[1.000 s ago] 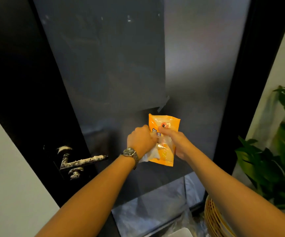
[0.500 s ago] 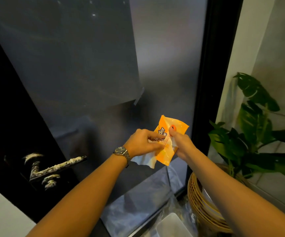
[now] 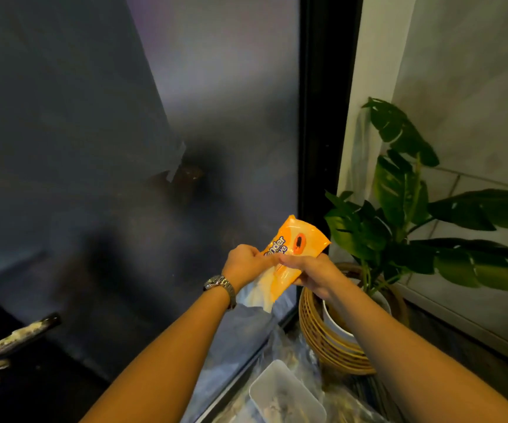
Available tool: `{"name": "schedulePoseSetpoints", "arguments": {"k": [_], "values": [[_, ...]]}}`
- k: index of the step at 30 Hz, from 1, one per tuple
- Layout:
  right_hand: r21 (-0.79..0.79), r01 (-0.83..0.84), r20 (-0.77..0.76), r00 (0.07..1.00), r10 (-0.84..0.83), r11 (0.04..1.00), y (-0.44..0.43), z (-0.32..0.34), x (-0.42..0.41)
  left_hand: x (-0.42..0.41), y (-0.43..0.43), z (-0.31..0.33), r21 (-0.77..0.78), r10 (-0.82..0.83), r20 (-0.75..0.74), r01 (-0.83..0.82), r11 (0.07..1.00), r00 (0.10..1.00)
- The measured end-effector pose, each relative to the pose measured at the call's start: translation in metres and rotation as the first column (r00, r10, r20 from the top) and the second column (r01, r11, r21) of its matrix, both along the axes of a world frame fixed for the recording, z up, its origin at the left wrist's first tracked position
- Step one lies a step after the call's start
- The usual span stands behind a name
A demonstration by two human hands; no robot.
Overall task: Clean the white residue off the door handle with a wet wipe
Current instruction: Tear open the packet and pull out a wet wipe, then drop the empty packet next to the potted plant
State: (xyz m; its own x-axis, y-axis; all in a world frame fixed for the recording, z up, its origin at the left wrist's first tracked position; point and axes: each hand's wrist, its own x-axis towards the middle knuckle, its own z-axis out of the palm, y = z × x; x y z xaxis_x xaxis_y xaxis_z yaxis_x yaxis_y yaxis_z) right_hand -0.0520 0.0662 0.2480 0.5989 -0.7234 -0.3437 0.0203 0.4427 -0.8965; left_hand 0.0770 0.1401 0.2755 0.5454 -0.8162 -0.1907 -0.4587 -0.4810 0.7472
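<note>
Here, item 1: orange wipes pack (image 3: 292, 254), held mid-frame btwn both hands, tilted w/ its top corner up and to the right; dark-blue lettering on its face, partly covered by fingers. Right hand (image 3: 313, 274) wraps the pack's lower right edge, thumb pressed across the front, fingers curled behind: closed on the pack. Left hand (image 3: 245, 264) sits just left of that grip, fist closed, fingertips pinching at the pack's face where the wipe (image 3: 254, 296) comes out; the white sheet hangs below and left of the pack, touching its lower edge, under the left wrist. Whether the wipe is fully free of the pack: can't tell. Item 2: watch (image 3: 220, 285), metal band, on left wrist. Item 3: handle (image 3: 11, 338), far down-left of the grip at frame edge, well apart from both hands, dark lever crusted w/ white residue (image 3: 23, 332); more white patches on the hardware beneath it. Item 4: door (image 3: 124, 148), dark frosted glass pane behind the hands, black frame right of the grip. Item 5: plant (image 3: 405, 215), big green leaves, right of the grip, in a white pot inside a basket (image 3: 329, 346) just below the right forearm. Item 6: clear plastic tray (image 3: 286, 392) on the floor below the grip, on crumpled plastic sheet.
</note>
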Motion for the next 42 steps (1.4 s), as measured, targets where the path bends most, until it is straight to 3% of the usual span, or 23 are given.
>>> {"name": "schedulePoseSetpoints", "arguments": {"k": [4, 9, 12, 17, 25, 29, 33, 38, 40, 42], "values": [[0.121, 0.151, 0.015, 0.988, -0.154, 0.981, -0.022, -0.035, -0.013, -0.002, -0.019, -0.033, 0.067, 0.066, -0.088, -0.060, 0.996, 0.994], [0.239, 0.121, 0.023, 0.991, -0.130, 0.963, -0.042, -0.071, -0.036, -0.017, -0.034, -0.084, 0.177, 0.098, -0.435, -0.022, 0.984, 0.895], [0.292, 0.185, -0.044, 0.983, -0.180, 0.938, -0.057, -0.104, -0.050, -0.029, -0.058, -0.124, 0.151, 0.119, -0.493, -0.050, 0.987, 0.862], [0.252, 0.463, -0.294, 0.873, -0.389, 0.850, -0.097, -0.195, -0.089, -0.044, -0.091, -0.204, 0.191, 0.094, -0.436, -0.011, 0.982, 0.895], [0.008, 0.534, -0.482, 0.743, -0.464, 0.846, -0.140, -0.345, -0.099, -0.062, -0.135, -0.335, 0.207, 0.020, -0.301, 0.045, 0.977, 0.953], [0.023, 0.534, -0.514, 0.731, -0.448, 0.845, -0.150, -0.387, -0.092, -0.059, -0.147, -0.372, 0.220, 0.011, -0.272, 0.051, 0.974, 0.962], [0.089, 0.488, -0.566, 0.742, -0.359, 0.869, -0.155, -0.403, -0.087, -0.051, -0.154, -0.392, 0.260, 0.016, -0.268, 0.056, 0.964, 0.963], [-0.068, 0.367, -0.693, 0.652, -0.308, 0.928, -0.153, -0.388, -0.081, -0.038, -0.158, -0.372, 0.278, -0.016, -0.298, 0.103, 0.955, 0.955], [-0.092, 0.318, -0.653, 0.696, -0.298, 0.944, -0.152, -0.362, -0.072, -0.033, -0.156, -0.353, 0.236, -0.031, -0.308, 0.107, 0.966, 0.951], [-0.064, 0.236, -0.549, 0.803, -0.232, 0.970, -0.142, -0.324, -0.061, -0.029, -0.151, -0.326, 0.186, -0.045, -0.329, 0.111, 0.976, 0.943]]}}
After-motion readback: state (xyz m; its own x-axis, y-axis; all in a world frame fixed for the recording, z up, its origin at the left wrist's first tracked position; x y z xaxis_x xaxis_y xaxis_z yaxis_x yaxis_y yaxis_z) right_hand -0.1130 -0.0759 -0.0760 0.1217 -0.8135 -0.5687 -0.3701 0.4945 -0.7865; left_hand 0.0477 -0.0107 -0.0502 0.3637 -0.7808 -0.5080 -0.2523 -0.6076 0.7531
